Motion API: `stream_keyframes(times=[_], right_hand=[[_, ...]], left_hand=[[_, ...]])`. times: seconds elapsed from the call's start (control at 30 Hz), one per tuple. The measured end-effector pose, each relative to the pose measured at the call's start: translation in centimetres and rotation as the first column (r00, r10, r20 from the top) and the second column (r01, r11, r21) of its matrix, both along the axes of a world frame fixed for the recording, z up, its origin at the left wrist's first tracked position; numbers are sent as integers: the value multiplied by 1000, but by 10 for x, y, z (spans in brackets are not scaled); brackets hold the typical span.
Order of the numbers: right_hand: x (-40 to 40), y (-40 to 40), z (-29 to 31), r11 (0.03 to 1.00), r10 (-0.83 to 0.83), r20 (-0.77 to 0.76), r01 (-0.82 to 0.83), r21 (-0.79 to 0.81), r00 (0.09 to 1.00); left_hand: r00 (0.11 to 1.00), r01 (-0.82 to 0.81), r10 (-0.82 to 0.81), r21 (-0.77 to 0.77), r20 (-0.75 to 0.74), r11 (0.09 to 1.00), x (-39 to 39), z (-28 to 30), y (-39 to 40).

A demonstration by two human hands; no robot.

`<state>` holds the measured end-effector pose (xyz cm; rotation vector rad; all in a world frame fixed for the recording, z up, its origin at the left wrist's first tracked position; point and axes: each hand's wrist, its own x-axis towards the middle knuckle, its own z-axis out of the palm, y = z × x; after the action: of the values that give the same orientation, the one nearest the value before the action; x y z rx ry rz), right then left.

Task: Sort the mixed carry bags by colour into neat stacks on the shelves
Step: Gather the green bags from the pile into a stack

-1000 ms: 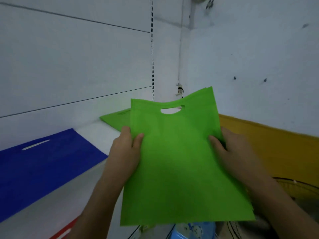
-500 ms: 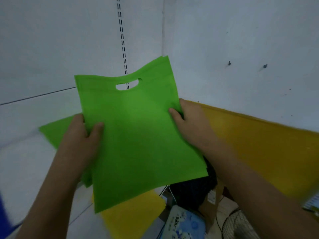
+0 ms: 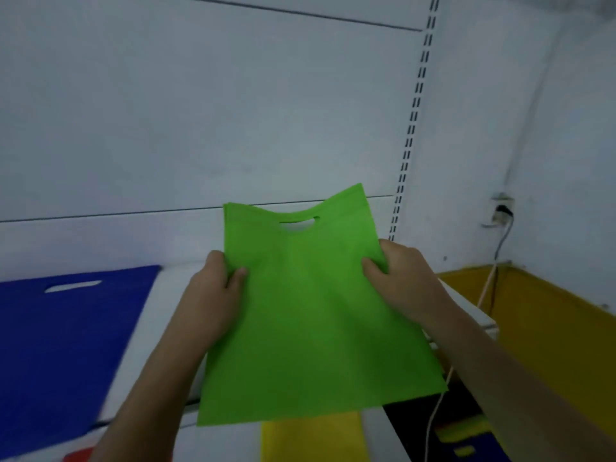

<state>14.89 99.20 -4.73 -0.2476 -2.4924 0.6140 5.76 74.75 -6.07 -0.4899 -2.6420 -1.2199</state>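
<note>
Green flat non-woven carry bag [image 3: 313,315] with a cut-out handle hangs between our hands over the white shelf [image 3: 173,278]. Our left hand [image 3: 213,295] pinches its nine o'clock edge, our right hand [image 3: 400,281] its three o'clock edge, thumbs on front.

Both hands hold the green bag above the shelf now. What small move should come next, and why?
Probably lower the green bag flat onto the bare white shelf to the right of the blue bag. The left hand and right hand grip its side edges, it hangs in the air, and blue lies apart, so colours stay separate.
</note>
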Motion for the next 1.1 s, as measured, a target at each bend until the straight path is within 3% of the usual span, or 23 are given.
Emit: stream_keyframes(times=[0.13, 0.27, 0.47, 0.67, 0.77, 0.97, 1.1], right_hand=[[-41, -2, -6, 994, 107, 27, -107, 21, 994], [-56, 7, -20, 992, 99, 136, -109, 67, 986], [-58, 11, -39, 966, 13, 319, -94, 240, 948], [-41, 17, -37, 973, 3, 306, -73, 219, 952], [-36, 20, -37, 968, -38, 308, -42, 249, 951], [-41, 26, -39, 913, -73, 312, -62, 402, 947], [-42, 35, -32, 942, -11, 422, -132, 308, 907]], left_hand=[[990, -138, 138, -29, 3, 990, -9, -8, -14], [982, -187, 188, -57, 25, 981, -17, -20, -16], [982, -182, 191, -291, 4, 939, -21, -32, -12], [988, -149, 152, -226, -3, 963, -19, -33, -8], [990, -137, 139, -276, -14, 951, -17, -31, 1], [985, -162, 166, -569, -45, 806, -23, -30, 3], [986, -142, 168, -566, -6, 812, -24, -29, 2]])
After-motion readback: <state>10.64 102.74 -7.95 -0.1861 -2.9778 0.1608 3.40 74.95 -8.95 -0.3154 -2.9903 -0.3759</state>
